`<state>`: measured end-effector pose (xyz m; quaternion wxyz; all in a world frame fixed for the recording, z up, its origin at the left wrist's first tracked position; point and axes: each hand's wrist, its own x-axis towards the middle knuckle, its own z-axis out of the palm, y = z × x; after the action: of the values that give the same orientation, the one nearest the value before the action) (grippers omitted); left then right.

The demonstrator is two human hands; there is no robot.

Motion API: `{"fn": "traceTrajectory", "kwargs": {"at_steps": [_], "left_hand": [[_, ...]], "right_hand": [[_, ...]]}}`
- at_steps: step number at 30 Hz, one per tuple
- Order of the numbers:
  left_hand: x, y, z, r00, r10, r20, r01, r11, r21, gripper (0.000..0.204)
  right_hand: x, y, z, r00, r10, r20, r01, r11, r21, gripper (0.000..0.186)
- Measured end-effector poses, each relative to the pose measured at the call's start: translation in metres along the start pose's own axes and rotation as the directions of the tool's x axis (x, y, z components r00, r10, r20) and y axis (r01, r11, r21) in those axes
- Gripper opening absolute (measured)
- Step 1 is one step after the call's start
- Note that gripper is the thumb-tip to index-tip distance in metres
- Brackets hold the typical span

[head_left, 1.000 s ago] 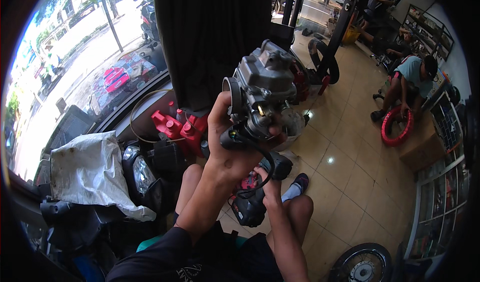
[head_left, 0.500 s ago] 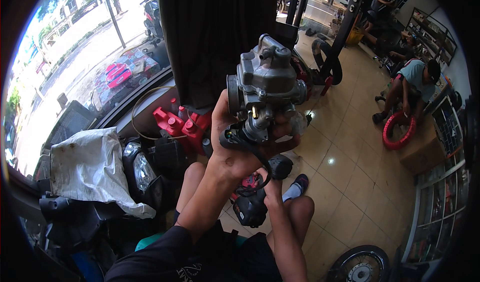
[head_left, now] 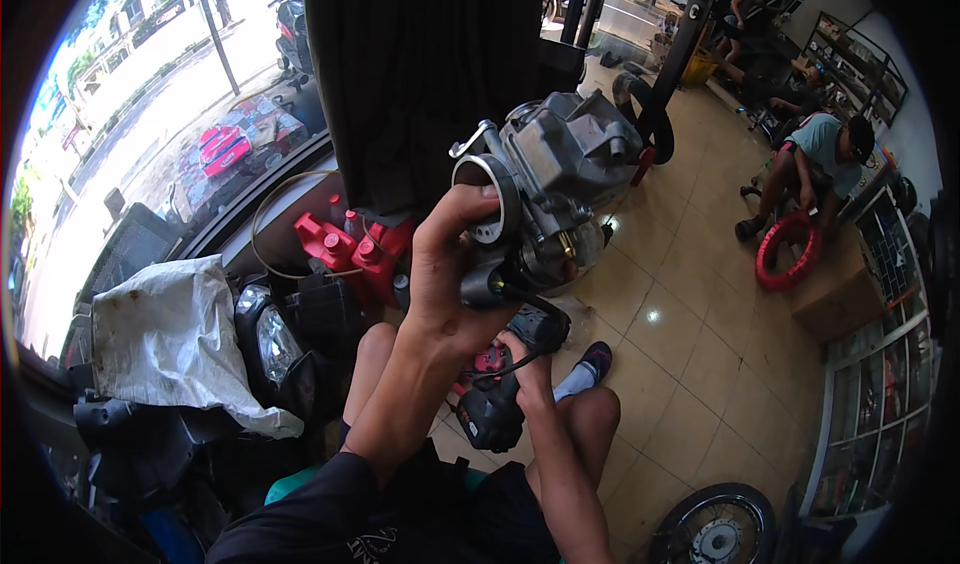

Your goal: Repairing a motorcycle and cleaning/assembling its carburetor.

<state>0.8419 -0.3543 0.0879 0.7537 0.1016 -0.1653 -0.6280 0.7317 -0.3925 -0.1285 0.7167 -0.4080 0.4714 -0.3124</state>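
My left hand (head_left: 445, 264) holds up a grey metal carburetor (head_left: 570, 154), fingers wrapped round its lower body. The thumb presses at the rim of its round open mouth (head_left: 487, 199). A small brass fitting (head_left: 568, 246) shows on its side, and a black cable (head_left: 535, 349) curves down from it. Lower down, behind my left wrist, my right hand (head_left: 525, 364) is closed on what looks like a red and black cordless power tool (head_left: 492, 414) between my knees. The fingers of that hand are partly hidden.
Left of me, a white sack (head_left: 170, 334) lies over dark parts beside a headlight (head_left: 272, 339). Red jugs (head_left: 345, 249) stand by the window. A spoked wheel (head_left: 715, 534) lies front right. Across the tiled floor (head_left: 680, 354), a seated person (head_left: 820, 154) handles a red tyre (head_left: 788, 252).
My left hand has turned and tilted the carburetor, bringing its round mouth into sight, with the thumb now at the rim. The right hand stays low on the tool.
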Motion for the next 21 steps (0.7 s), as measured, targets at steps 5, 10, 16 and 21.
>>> {"fn": "traceTrajectory", "kwargs": {"at_steps": [5, 10, 16, 21], "left_hand": [[-0.005, 0.002, -0.003, 0.996, 0.088, -0.014, -0.086, 0.99, 0.11, 0.045], [-0.014, 0.002, 0.01, 0.937, 0.3, 0.179, -0.348, 0.838, 0.419, 0.042], [-0.01, 0.005, 0.019, 0.94, 0.309, 0.146, -0.333, 0.729, 0.598, 0.076], [-0.003, 0.004, 0.011, 0.886, 0.385, 0.26, -0.455, 0.609, 0.65, 0.086]], "right_hand": [[0.004, 0.007, -0.003, 0.999, 0.014, 0.032, -0.012, 0.998, -0.065, 0.019], [0.005, 0.012, 0.003, 1.0, -0.022, -0.021, 0.02, 0.998, -0.058, 0.013], [0.006, 0.015, 0.001, 1.0, -0.008, 0.021, 0.009, 0.999, -0.047, 0.015], [0.009, 0.017, 0.005, 0.996, -0.089, -0.008, 0.089, 0.996, 0.001, 0.015]]}}
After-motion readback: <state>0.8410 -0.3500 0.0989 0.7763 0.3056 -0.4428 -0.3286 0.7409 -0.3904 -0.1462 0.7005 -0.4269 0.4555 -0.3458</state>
